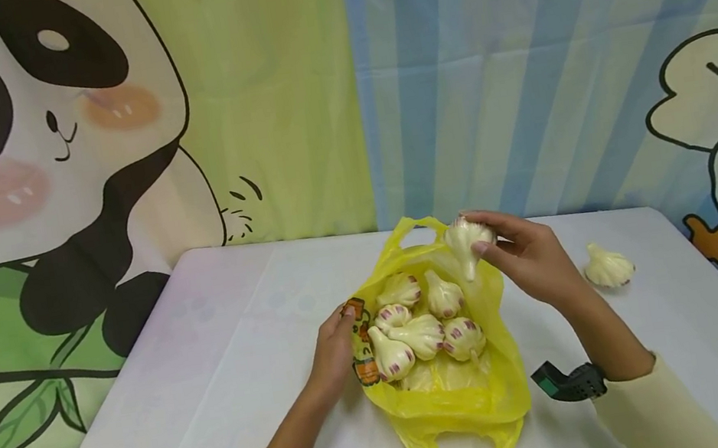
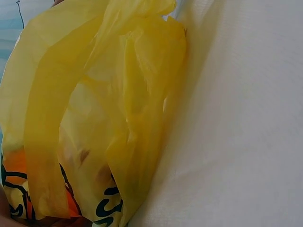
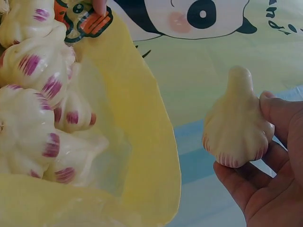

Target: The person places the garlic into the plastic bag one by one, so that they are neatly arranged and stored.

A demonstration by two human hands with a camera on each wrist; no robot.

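Observation:
A yellow plastic bag [image 1: 504, 357] lies with its mouth spread on the table, and several garlic bulbs [image 1: 418, 337] with purple marks show inside it. My left hand [image 1: 334, 351] grips the bag's left rim, thumb over the printed patch; in the left wrist view the bag [image 2: 94, 104] hides most of that hand. Above the bag's far right edge, my right hand [image 1: 527, 253] pinches one garlic bulb [image 1: 467, 239] between thumb and fingers. In the right wrist view this bulb [image 3: 238, 123] is apart from the bag, its stem upward in that picture.
Another garlic bulb [image 1: 607, 266] lies on the white table [image 1: 218, 400], right of the bag near the right forearm. Bag handles stick out at the far and near ends. A curtain with a printed panda [image 1: 48, 193] hangs behind the table.

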